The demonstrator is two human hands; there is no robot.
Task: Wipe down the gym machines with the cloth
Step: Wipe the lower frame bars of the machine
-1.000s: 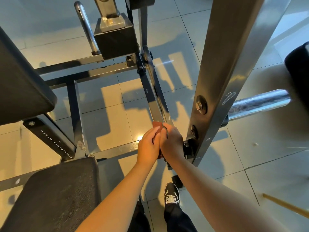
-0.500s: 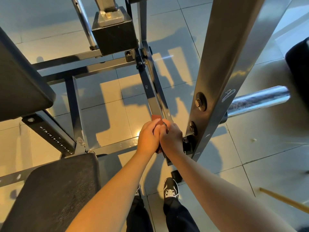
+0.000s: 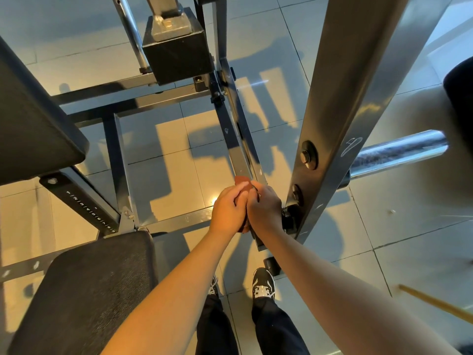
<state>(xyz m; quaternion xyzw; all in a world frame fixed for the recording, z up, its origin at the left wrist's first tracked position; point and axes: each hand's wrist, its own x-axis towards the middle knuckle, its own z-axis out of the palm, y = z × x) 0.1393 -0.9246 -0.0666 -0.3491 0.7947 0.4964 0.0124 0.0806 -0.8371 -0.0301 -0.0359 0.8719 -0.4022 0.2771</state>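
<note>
Reddish-brown cloth (image 3: 242, 179) poked out just beyond the curled fingers (image 3: 240, 191) of the left hand (image 3: 227, 212) and right hand (image 3: 265, 207), gripped between them. Both hands clasped the slanted steel bar (image 3: 239, 149), left of the upright post (image 3: 332, 124).

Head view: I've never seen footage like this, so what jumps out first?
Both hands meet at the centre: the left hand and right hand grip a reddish cloth pressed on a slanted metal bar of the machine. Just right of them a broad steel upright rises through the frame, with a chrome sleeve jutting out to its right. A black seat pad fills the lower left.
</note>
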